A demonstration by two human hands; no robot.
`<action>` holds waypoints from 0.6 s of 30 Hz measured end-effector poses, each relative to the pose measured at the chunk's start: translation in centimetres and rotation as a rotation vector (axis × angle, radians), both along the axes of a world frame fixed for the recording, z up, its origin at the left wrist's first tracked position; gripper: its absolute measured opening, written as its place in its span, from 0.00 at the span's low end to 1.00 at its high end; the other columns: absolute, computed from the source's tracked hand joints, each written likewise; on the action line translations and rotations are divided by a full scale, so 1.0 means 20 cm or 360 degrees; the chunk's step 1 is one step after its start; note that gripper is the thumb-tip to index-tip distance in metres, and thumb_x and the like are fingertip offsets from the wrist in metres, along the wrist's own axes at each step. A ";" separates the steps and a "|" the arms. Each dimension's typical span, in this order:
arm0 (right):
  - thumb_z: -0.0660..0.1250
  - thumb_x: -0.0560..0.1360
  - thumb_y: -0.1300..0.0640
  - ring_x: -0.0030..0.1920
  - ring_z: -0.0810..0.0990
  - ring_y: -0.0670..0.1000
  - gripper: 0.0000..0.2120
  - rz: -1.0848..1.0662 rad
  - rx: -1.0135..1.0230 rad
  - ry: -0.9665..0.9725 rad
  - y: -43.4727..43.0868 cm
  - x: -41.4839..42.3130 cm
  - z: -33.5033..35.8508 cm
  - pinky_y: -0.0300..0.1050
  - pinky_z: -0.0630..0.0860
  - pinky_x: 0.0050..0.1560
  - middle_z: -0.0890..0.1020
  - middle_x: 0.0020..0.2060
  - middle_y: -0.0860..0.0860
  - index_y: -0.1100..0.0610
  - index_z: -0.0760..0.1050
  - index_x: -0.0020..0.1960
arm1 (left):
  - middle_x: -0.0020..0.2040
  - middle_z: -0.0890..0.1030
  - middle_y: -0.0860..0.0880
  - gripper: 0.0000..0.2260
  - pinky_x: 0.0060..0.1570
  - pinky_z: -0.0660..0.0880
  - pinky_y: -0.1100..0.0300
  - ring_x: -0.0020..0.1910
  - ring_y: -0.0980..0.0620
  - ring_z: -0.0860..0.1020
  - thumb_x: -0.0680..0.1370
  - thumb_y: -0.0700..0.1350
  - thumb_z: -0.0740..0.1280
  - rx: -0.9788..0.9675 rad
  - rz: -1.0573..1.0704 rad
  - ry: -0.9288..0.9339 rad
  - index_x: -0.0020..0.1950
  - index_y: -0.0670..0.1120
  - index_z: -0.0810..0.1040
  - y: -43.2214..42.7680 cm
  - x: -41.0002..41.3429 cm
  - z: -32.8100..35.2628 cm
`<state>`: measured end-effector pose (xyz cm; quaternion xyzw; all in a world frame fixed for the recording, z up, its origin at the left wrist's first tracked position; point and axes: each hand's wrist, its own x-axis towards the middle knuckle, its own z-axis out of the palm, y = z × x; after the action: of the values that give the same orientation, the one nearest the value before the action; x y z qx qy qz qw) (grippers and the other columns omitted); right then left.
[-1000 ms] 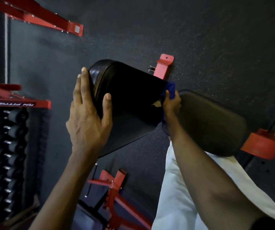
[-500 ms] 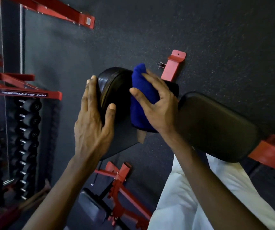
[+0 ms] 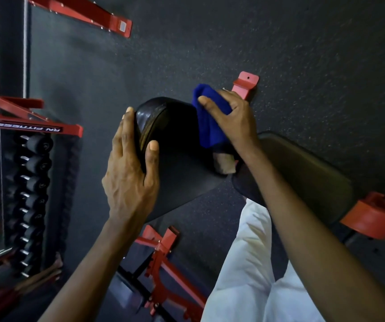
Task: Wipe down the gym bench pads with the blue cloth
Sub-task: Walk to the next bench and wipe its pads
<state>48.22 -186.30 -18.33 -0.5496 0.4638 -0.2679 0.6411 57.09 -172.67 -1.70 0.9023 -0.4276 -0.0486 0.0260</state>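
Change over the last second: my right hand has carried the cloth from the pad's lower edge, across its face, to the far edge beside the bracket. The cloth, nearly hidden earlier, now bulges above my fingers.

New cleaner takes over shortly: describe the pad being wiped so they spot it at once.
Right of the dumbbell rack is a red bench with two pads. It is the backrest pad, nearer the rack: the left hand holds its end, the right hand presses the blue cloth on it. Unlike the matte seat pad, its end is glossy.
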 end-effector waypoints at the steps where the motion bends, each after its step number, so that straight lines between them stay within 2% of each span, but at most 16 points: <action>1: 0.69 0.73 0.35 0.45 0.79 0.47 0.17 0.0059 0.0054 0.0065 -0.03 -0.01 -0.07 0.45 0.75 0.50 0.82 0.43 0.50 0.49 0.80 0.44 | 0.80 0.64 0.52 0.27 0.53 0.68 0.55 0.73 0.49 0.69 0.86 0.58 0.53 0.0002 0.0007 -0.0008 0.84 0.55 0.52 0.00 0.00 0.00; 3: 0.67 0.71 0.33 0.40 0.75 0.48 0.28 0.0131 0.0151 0.0108 -0.07 -0.02 -0.21 0.49 0.73 0.44 0.79 0.37 0.51 0.60 0.81 0.44 | 0.80 0.64 0.51 0.27 0.52 0.68 0.54 0.73 0.48 0.70 0.85 0.58 0.53 0.0012 0.0028 -0.0008 0.84 0.56 0.52 -0.01 -0.01 0.00; 5: 0.64 0.71 0.29 0.38 0.73 0.46 0.33 0.0147 0.0142 0.0136 -0.08 -0.02 -0.20 0.52 0.73 0.42 0.77 0.35 0.50 0.61 0.80 0.45 | 0.79 0.64 0.51 0.27 0.52 0.68 0.53 0.73 0.48 0.70 0.85 0.59 0.53 0.0006 0.0030 -0.0010 0.84 0.56 0.52 -0.01 -0.01 0.00; 7: 0.62 0.77 0.32 0.44 0.79 0.48 0.26 0.0122 0.0063 0.0154 -0.03 -0.02 -0.06 0.53 0.76 0.48 0.80 0.42 0.50 0.55 0.80 0.46 | 0.79 0.65 0.52 0.27 0.51 0.68 0.54 0.72 0.48 0.70 0.85 0.59 0.54 0.0008 0.0039 -0.0027 0.84 0.56 0.53 -0.01 -0.01 0.00; 9: 0.62 0.80 0.39 0.55 0.79 0.47 0.19 0.0053 0.0055 0.0105 0.07 -0.03 0.05 0.43 0.75 0.57 0.81 0.53 0.49 0.53 0.80 0.57 | 0.79 0.65 0.52 0.27 0.51 0.68 0.54 0.72 0.49 0.70 0.85 0.59 0.54 -0.0001 0.0049 -0.0041 0.83 0.56 0.53 -0.01 -0.02 0.00; 11: 0.64 0.81 0.44 0.57 0.76 0.43 0.19 -0.0021 -0.0033 0.0063 0.17 -0.05 0.04 0.30 0.69 0.57 0.79 0.59 0.51 0.55 0.77 0.65 | 0.78 0.66 0.52 0.27 0.50 0.68 0.54 0.71 0.50 0.70 0.85 0.60 0.54 -0.0002 0.0052 -0.0041 0.83 0.56 0.53 -0.01 -0.01 -0.01; 13: 0.65 0.81 0.48 0.56 0.76 0.45 0.17 -0.0086 -0.0018 0.0158 0.21 -0.07 -0.12 0.31 0.67 0.54 0.79 0.58 0.54 0.57 0.76 0.65 | 0.78 0.66 0.51 0.30 0.51 0.68 0.52 0.71 0.49 0.70 0.84 0.63 0.55 0.0024 0.0051 -0.0034 0.84 0.55 0.53 -0.01 -0.02 0.00; 16: 0.66 0.80 0.51 0.58 0.78 0.54 0.14 -0.0129 0.0408 0.0447 0.17 -0.09 -0.48 0.40 0.69 0.52 0.79 0.57 0.55 0.53 0.77 0.64 | 0.78 0.66 0.50 0.34 0.50 0.71 0.49 0.70 0.45 0.72 0.82 0.66 0.58 0.0066 0.0075 -0.0041 0.83 0.56 0.53 -0.01 -0.02 0.00; 18: 0.65 0.80 0.50 0.59 0.80 0.57 0.14 -0.0165 0.0751 0.0451 0.15 -0.10 -0.68 0.45 0.74 0.56 0.81 0.56 0.52 0.50 0.78 0.64 | 0.77 0.68 0.50 0.35 0.49 0.70 0.50 0.68 0.44 0.74 0.80 0.65 0.61 0.0075 0.0091 -0.0074 0.83 0.55 0.54 -0.02 -0.02 0.00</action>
<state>46.22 -183.32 -31.98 -0.3927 0.6259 -0.1053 0.6655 56.70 -172.97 -1.72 0.9154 -0.4008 -0.0369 -0.0037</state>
